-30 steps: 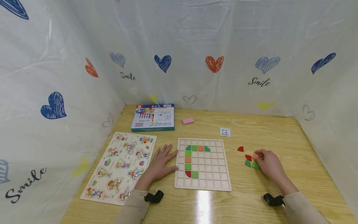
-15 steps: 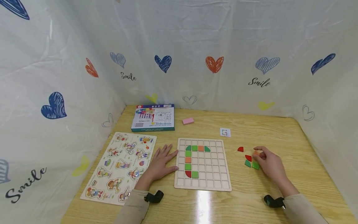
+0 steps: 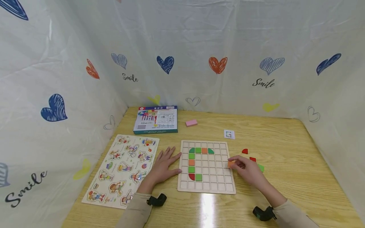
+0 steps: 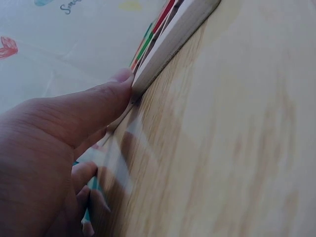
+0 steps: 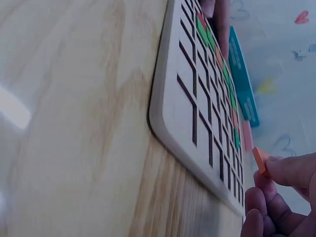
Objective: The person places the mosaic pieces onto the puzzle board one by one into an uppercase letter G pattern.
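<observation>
Between thumb and fingers, my right hand pinches an orange square tile, held over the right edge of the wooden grid board. Green, orange and red tiles fill cells along the board's upper row and left side, with a red quarter-round tile at the lower left corner. My left hand lies with fingers spread on the table, its thumb touching the board's left edge. Right of the board lie a red quarter-round tile, another red tile and a green tile, partly behind my right hand.
A picture puzzle board lies to the left, partly under the left forearm. Behind it stands a flat box. A pink block and a small pattern card lie beyond the grid board. Patterned curtains enclose the table.
My right hand has lifted the orange tile from the loose pieces and carried it left to the grid board's right edge. My left hand has stayed in place.
</observation>
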Demonstrator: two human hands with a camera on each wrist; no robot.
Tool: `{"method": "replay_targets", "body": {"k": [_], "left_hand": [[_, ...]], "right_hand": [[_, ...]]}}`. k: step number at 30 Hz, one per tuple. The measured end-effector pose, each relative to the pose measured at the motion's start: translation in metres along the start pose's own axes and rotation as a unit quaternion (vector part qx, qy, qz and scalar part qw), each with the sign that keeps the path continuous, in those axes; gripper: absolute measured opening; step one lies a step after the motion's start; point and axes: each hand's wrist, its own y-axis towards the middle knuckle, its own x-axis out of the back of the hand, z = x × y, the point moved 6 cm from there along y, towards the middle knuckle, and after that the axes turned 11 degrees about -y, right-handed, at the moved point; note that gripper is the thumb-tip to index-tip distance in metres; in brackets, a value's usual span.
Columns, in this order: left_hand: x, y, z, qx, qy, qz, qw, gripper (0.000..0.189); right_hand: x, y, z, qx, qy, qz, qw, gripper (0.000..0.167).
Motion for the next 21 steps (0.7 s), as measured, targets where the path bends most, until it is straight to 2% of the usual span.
{"method": "replay_targets", "body": {"k": [3, 7, 14, 21], "left_hand": [[0.0, 0.0, 0.001, 0.0, 0.0, -0.002, 1.0, 0.073], [0.0, 0.0, 0.001, 0.0, -0.001, -0.003, 1.0, 0.073], [-0.001, 0.0, 0.002, -0.001, -0.002, 0.0, 1.0, 0.073], [0.0, 0.0, 0.001, -0.003, 0.0, -0.001, 1.0, 0.073]], "right_hand": [[-0.018, 0.0, 0.013, 0.003, 0.025, 0.028, 0.9993, 0.015], [-0.039, 0.001, 0.03, 0.014, 0.034, 0.049, 0.9981, 0.011], [-0.066, 0.001, 0.054, 0.057, 0.01, 0.054, 0.9968, 0.009], [-0.075, -0.001, 0.064, 0.101, -0.012, 0.04, 0.994, 0.009]]}}
